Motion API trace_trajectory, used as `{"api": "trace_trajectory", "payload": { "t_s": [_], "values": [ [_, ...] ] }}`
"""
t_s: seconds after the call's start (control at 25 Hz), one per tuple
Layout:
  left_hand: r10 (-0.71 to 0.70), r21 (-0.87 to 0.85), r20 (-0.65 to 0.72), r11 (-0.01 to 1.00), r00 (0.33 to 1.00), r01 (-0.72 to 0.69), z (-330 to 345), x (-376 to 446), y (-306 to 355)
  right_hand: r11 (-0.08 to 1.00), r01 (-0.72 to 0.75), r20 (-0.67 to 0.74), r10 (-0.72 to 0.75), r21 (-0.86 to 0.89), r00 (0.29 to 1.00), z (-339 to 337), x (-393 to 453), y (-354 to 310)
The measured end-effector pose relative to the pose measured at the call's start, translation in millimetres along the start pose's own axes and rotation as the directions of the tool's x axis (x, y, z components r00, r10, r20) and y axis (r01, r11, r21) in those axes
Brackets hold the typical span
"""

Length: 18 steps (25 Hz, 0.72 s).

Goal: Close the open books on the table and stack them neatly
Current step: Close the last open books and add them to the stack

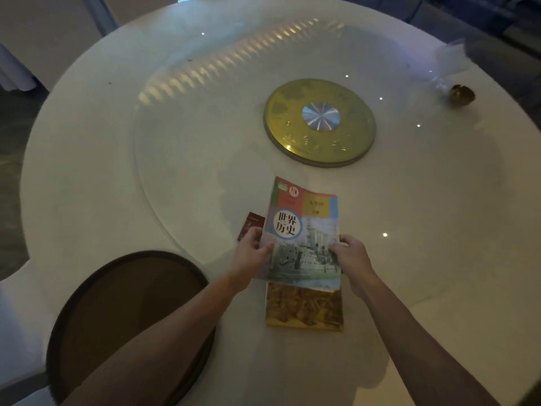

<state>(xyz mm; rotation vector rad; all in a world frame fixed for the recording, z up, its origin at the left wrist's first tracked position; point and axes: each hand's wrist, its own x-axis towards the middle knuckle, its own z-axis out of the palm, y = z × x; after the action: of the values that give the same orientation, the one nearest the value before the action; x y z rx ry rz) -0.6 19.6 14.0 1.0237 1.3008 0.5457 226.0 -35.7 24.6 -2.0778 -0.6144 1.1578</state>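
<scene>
Closed history textbook (303,230) at lower centre of the frame, left hand (251,254) and right hand (352,257) gripping its side edges, overlapping a yellow-orange book (304,309) below, dark red book (250,225) peeking out left, bare round white table (87,171) all around, gold turntable hub (319,123) above, brown chair seat (128,317) at lower left.

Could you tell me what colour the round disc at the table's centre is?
Yellow-gold disc with a silvery hub, seen in the head view.
</scene>
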Motion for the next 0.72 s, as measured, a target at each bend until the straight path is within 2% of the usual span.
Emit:
{"api": "trace_trajectory", "payload": {
  "t_s": [0.12, 0.28, 0.4, 0.52, 0.64, 0.72],
  "values": [
    [-0.061, 0.039, -0.025, 0.997, 0.998, 0.062, 24, -20, -24, 1.000, -0.011, 0.018, 0.011, -0.025, 1.000, -15, -9, 35],
    [-0.126, 0.060, -0.114, 0.989, 0.986, 0.133, 35, -36, -50, 0.991, 0.092, 0.050, -0.087, -0.099, 0.995, -14, -19, 58],
    [-0.081, 0.198, -0.186, 0.973, 0.979, 0.118, 39, -41, -65, 0.962, 0.145, 0.036, -0.141, -0.230, 0.989, -11, -24, 72],
    [-0.001, 0.321, -0.202, 0.945, 0.979, 0.067, 43, -50, -74, 0.917, 0.216, 0.056, -0.209, -0.336, 0.976, -9, -28, 86],
    [0.097, 0.530, -0.207, 0.847, 0.973, 0.029, 43, -54, -82, 0.852, 0.234, 0.053, -0.238, -0.468, 0.970, -8, -28, 94],
    [0.080, 0.599, -0.179, 0.800, 0.981, 0.044, 41, -53, -85, 0.803, 0.198, 0.025, -0.223, -0.562, 0.974, -7, -28, 95]
  ]
}}
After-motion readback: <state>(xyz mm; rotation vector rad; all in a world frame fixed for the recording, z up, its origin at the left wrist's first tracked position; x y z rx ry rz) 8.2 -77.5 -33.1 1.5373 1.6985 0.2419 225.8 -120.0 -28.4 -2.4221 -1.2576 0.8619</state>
